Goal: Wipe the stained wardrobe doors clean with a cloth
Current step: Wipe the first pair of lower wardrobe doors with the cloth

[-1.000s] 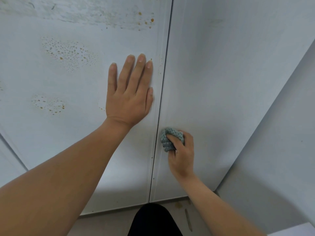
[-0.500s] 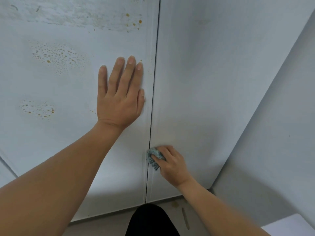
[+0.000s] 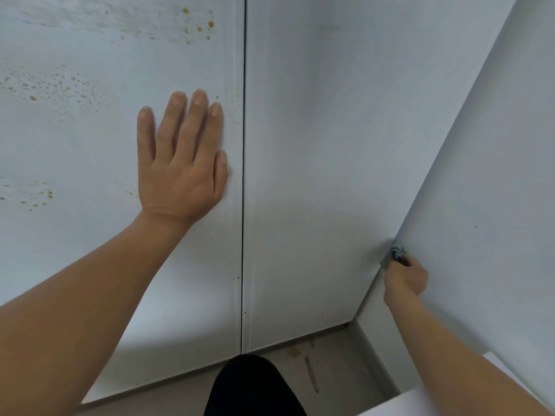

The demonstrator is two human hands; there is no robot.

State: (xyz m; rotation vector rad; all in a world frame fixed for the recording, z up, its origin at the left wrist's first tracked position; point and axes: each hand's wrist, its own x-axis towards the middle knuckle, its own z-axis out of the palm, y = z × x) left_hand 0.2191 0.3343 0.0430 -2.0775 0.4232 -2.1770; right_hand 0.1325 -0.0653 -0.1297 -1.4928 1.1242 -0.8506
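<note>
Head view: right hand clenched on mostly hidden, seemingly grey cloth; left hand flat, splayed.

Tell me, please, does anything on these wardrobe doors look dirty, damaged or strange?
Yes. The left door carries patches of orange-brown spots, near its top and to the left of the flat left hand. The right door looks plain. The right hand holds the cloth at that door's right edge.

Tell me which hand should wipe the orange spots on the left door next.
Probably the right hand: it grips the cloth, though it sits far off at the right door's edge. The left hand lies flat and empty on the left door, beside the spots.
</note>
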